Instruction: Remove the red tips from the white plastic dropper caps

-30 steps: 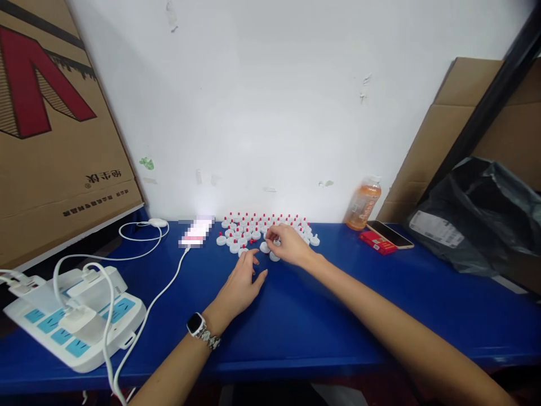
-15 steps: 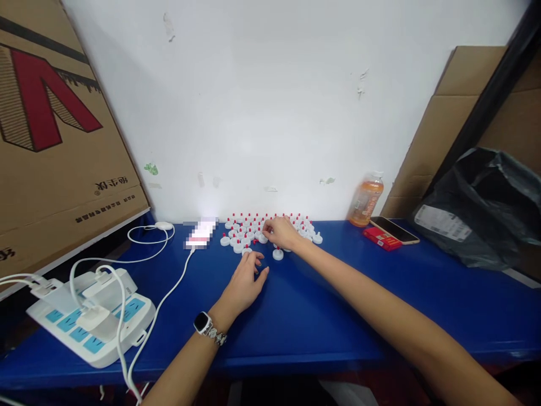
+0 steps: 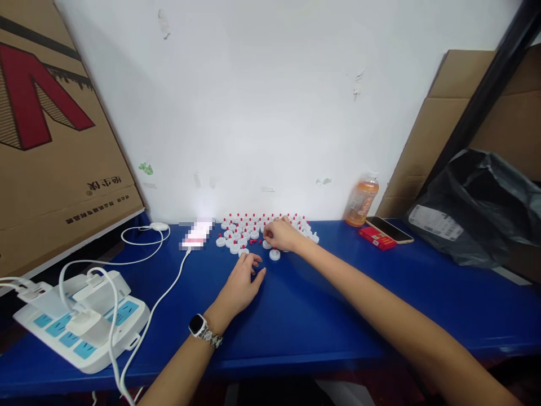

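Several small white caps with red tips (image 3: pixel 247 228) stand in rows on the blue table (image 3: pixel 321 304) against the wall. My right hand (image 3: pixel 279 233) reaches into the group, fingers curled over the caps at its near edge; whether it grips one is hidden. One white cap (image 3: pixel 274 255) sits apart, just in front of that hand. My left hand (image 3: pixel 243 282), with a watch on the wrist, rests flat on the table, its fingertips beside a cap (image 3: pixel 243 252) at the group's near left.
A white power strip (image 3: pixel 80 321) with plugged cables lies at the left, and a phone on a charging cable (image 3: pixel 196 234) is left of the caps. An orange drink bottle (image 3: pixel 361 202), a phone on a red box (image 3: pixel 382 234), a black bag (image 3: pixel 477 208) and cardboard boxes (image 3: pixel 54 135) stand around.
My right hand has shifted slightly back toward the rows of caps and one cap now lies free in front of it. The left hand has barely moved.
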A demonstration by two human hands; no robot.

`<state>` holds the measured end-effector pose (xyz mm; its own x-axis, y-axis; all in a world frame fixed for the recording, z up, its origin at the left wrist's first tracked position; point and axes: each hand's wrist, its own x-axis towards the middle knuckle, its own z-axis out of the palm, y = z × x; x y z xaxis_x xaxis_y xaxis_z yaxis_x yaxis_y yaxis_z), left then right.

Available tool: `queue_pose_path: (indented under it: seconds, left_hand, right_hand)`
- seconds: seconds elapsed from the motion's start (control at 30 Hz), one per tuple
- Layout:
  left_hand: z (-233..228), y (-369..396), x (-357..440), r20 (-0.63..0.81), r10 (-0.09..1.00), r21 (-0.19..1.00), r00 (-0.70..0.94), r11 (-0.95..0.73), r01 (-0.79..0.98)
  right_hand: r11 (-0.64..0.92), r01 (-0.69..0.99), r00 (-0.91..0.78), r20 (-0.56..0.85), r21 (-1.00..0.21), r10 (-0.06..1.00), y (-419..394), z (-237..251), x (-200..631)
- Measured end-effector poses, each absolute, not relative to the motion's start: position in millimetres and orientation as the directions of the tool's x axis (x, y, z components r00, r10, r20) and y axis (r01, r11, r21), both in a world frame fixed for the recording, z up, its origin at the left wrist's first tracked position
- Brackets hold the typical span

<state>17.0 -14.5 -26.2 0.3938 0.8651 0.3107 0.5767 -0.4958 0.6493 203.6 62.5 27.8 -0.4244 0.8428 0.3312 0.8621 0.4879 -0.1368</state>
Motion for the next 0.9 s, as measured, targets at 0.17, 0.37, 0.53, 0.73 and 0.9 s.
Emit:
queue_pose_path:
  seconds: [0.17, 0.37, 0.53, 0.73, 0.9]
  left_hand:
    - [-24, -15, 17, 0.315, 0.861, 0.642, 0.399, -0.503, 0.578]
    - [-12, -5, 30, 0.31, 0.85, 0.628, 0.426, -0.519, 0.58]
    - [-3, 16, 58, 0.408, 0.814, 0.595, 0.413, -0.581, 0.555]
    - [-1, 16, 55, 0.523, 0.787, 0.607, 0.327, -0.613, 0.506]
    - [8, 2, 36, 0.596, 0.75, 0.542, 0.287, -0.639, 0.545]
  right_hand:
    - [0.399, 0.899, -0.295, 0.425, -0.18, 0.856, 59, 32, 215]
    - [0.232, 0.915, -0.041, 0.495, -0.331, 0.868, 48, 29, 266]
    - [0.146, 0.945, -0.011, 0.418, -0.292, 0.908, 60, 21, 283]
    - [0.181, 0.941, -0.064, 0.376, -0.286, 0.924, 70, 22, 275]
    - [0.316, 0.821, -0.008, 0.544, -0.476, 0.839, 41, 39, 251]
